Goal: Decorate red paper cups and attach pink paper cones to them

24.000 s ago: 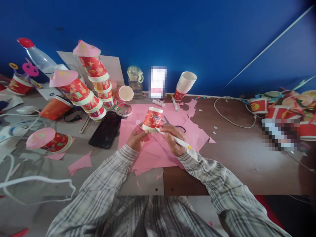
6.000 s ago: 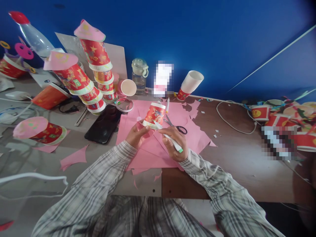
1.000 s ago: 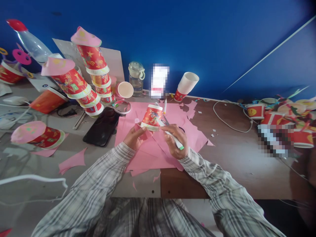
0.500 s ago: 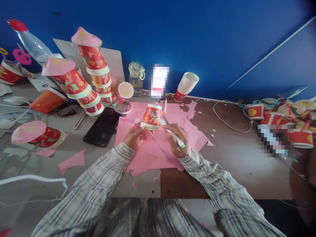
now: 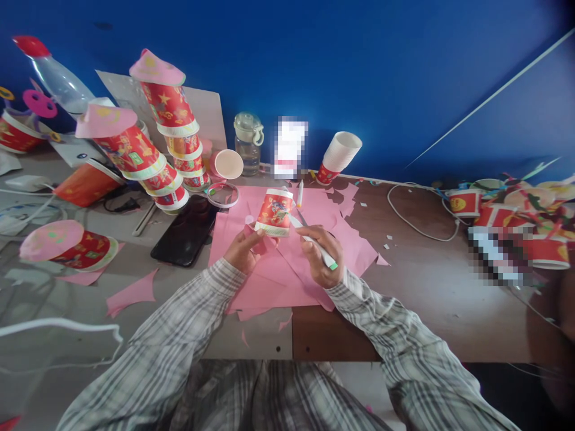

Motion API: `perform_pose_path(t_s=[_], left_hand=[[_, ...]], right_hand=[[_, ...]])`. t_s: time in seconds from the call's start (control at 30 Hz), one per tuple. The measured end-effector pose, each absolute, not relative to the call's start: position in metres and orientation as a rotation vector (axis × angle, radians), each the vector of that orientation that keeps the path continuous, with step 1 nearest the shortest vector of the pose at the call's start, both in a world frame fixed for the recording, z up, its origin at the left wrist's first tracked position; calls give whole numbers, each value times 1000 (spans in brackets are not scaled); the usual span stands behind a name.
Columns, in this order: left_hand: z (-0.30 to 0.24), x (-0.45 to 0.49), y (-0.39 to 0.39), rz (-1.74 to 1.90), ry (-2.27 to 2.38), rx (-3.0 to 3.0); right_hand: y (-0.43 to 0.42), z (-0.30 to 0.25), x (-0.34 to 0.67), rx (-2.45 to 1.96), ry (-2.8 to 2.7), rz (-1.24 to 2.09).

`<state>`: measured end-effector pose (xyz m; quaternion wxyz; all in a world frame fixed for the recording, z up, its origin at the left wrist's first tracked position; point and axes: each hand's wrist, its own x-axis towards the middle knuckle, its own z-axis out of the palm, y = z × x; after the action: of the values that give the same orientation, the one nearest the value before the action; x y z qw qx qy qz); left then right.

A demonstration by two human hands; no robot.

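Fingers of my left hand (image 5: 247,248) are closed on the lower edge of a red patterned paper cup (image 5: 275,211), whose rim bears greenish marks. My right hand (image 5: 323,254) grips a white marker (image 5: 320,248) with a green end, its front pointing toward the cup's right side. Whether the tip touches the cup I cannot tell. Beneath both hands lie pink paper sheets (image 5: 287,284). Just beyond the cup lies another white marker (image 5: 299,194) with an orange-yellow end.
Stacked cup towers (image 5: 168,105) with pink paper tops stand at the left, behind a black phone (image 5: 186,230). A water bottle (image 5: 248,143), a roll of tape (image 5: 223,194) and stacked paper cups (image 5: 339,155) are at the back. Red cup pieces (image 5: 498,215) crowd the right.
The cup has shifted very slightly to the left in my left hand. My right hand and the marker have stayed nearly still.
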<state>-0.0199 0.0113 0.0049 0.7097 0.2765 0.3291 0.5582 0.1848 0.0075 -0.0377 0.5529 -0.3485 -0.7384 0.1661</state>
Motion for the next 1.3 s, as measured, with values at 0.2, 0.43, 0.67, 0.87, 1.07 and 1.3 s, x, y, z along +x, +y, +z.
perform_pose_path(t_s=[0.2, 0.43, 0.67, 0.87, 1.07, 1.3], left_hand=[[3, -20, 12, 1244, 714, 619], [5, -19, 10, 1241, 730, 610], [6, -19, 10, 1244, 738, 638], [2, -18, 10, 1243, 751, 668], [-1, -20, 10, 1244, 746, 640], [1, -20, 10, 1245, 742, 613]], right_hand=[[7, -38, 186, -826, -1784, 378], [8, -37, 184, -678, -1841, 331], [10, -35, 184, -656, -1839, 330], [11, -37, 186, -712, -1886, 338], [9, -36, 187, -648, -1830, 324], [10, -37, 187, -660, -1843, 298]])
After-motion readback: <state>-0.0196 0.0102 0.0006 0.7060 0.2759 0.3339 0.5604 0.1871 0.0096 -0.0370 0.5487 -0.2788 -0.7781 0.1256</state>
